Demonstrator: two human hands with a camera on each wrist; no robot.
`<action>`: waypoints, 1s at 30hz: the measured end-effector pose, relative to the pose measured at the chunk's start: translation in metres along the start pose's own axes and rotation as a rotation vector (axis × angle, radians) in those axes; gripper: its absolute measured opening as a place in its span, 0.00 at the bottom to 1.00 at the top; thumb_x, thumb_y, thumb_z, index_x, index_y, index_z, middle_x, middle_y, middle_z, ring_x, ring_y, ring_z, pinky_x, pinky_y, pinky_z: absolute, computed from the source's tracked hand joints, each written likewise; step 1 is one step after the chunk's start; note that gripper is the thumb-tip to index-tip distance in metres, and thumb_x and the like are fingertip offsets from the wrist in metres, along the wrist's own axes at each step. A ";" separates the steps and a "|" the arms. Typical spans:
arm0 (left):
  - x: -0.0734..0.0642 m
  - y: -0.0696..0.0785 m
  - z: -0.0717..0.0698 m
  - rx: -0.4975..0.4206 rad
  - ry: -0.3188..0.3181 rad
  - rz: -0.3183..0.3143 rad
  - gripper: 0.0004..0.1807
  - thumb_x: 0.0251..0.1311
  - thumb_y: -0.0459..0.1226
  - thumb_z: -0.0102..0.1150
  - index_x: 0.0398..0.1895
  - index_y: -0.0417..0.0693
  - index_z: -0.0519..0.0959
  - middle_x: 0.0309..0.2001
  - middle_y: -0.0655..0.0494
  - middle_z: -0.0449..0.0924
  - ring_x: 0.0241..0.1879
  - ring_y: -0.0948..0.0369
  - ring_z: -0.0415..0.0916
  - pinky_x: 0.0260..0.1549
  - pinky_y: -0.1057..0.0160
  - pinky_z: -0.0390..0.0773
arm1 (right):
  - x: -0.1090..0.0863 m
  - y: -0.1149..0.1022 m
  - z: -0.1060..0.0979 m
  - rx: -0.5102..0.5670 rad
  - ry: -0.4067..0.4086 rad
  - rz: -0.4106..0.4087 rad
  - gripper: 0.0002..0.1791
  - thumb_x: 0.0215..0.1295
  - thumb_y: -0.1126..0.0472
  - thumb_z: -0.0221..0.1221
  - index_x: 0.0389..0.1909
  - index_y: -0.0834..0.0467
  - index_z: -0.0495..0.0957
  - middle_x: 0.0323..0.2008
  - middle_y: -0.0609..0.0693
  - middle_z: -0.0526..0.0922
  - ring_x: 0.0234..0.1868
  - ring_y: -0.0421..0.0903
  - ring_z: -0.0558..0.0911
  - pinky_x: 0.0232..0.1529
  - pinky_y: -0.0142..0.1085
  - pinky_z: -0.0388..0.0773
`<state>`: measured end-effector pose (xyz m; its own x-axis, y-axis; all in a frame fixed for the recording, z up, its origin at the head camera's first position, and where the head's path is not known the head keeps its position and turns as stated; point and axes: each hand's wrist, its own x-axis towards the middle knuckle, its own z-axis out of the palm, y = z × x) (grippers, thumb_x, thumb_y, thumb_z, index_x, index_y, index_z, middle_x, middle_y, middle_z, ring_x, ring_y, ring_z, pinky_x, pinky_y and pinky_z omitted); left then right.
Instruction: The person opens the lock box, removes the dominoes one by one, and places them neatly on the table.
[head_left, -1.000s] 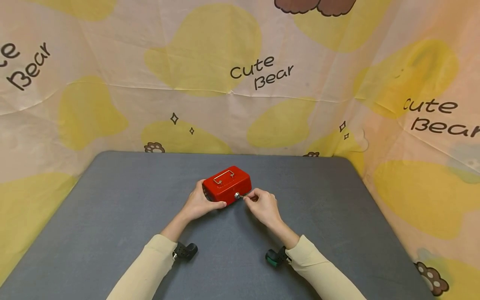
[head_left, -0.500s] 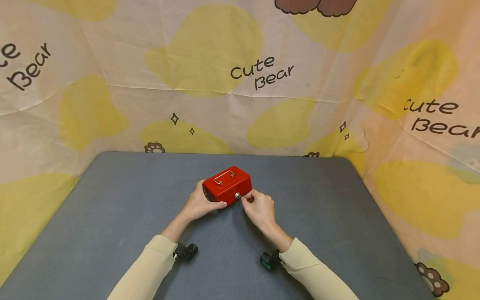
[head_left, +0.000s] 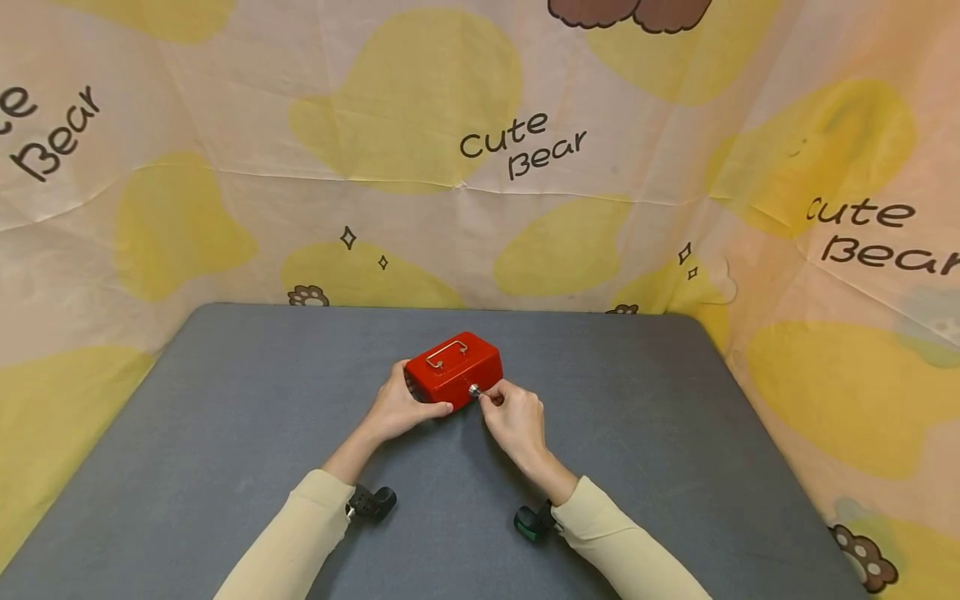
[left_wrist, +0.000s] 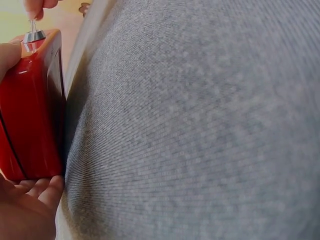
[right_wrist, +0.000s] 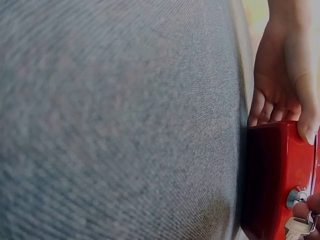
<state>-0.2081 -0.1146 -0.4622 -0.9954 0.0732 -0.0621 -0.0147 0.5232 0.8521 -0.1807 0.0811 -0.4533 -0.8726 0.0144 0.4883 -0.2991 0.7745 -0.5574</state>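
Note:
A small red metal cash box (head_left: pixel 454 372) with a wire handle on its lid sits at an angle on the table. My left hand (head_left: pixel 397 407) grips its left end, thumb on the front face and fingers at the side. At the round silver lock (head_left: pixel 474 390) on the front, my right hand (head_left: pixel 516 419) pinches a key. In the left wrist view this key (left_wrist: pixel 33 26) stands in the lock; its head is hidden by the fingertips. A second key (right_wrist: pixel 298 228) dangles below the right fingers in the right wrist view.
The grey cloth-covered table (head_left: pixel 262 433) reaches back to a printed fabric backdrop (head_left: pixel 420 100), which also rises at both sides. Black wrist devices are strapped at both cuffs, the left one (head_left: pixel 372 503) and the right one (head_left: pixel 534 523).
My right hand and forearm have shifted a little left, bringing the fingers closer to the lock with the key. The left hand and cash box have stayed in place.

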 end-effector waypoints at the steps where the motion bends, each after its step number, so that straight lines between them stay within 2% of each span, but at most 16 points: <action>1: 0.000 0.000 0.000 -0.002 0.000 0.000 0.55 0.35 0.51 0.74 0.63 0.40 0.53 0.57 0.44 0.67 0.55 0.52 0.69 0.53 0.52 0.71 | 0.000 0.000 0.000 -0.001 -0.001 0.005 0.05 0.50 0.63 0.64 0.18 0.54 0.80 0.14 0.43 0.77 0.14 0.35 0.70 0.17 0.28 0.68; 14: 0.000 0.001 0.001 0.016 0.011 0.003 0.54 0.35 0.51 0.74 0.62 0.40 0.53 0.57 0.45 0.68 0.54 0.51 0.69 0.53 0.51 0.71 | 0.002 -0.003 -0.002 -0.019 -0.021 -0.004 0.06 0.50 0.63 0.64 0.17 0.55 0.79 0.13 0.43 0.76 0.13 0.36 0.69 0.16 0.29 0.67; 25: 0.001 0.002 0.003 0.041 0.019 -0.017 0.54 0.35 0.52 0.73 0.62 0.40 0.53 0.55 0.45 0.68 0.52 0.51 0.68 0.51 0.50 0.70 | 0.000 0.000 0.003 -0.029 0.052 -0.068 0.05 0.47 0.65 0.63 0.17 0.55 0.78 0.12 0.43 0.75 0.14 0.36 0.68 0.16 0.30 0.66; 30: 0.002 0.001 0.002 0.050 0.025 -0.019 0.53 0.35 0.52 0.73 0.61 0.40 0.53 0.54 0.44 0.68 0.51 0.51 0.69 0.50 0.51 0.70 | 0.001 -0.002 0.002 -0.026 0.026 -0.054 0.06 0.50 0.65 0.63 0.18 0.55 0.78 0.13 0.44 0.75 0.15 0.37 0.68 0.17 0.30 0.67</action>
<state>-0.2097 -0.1120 -0.4628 -0.9970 0.0420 -0.0643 -0.0293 0.5660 0.8239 -0.1821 0.0787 -0.4529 -0.8450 -0.0120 0.5346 -0.3353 0.7907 -0.5122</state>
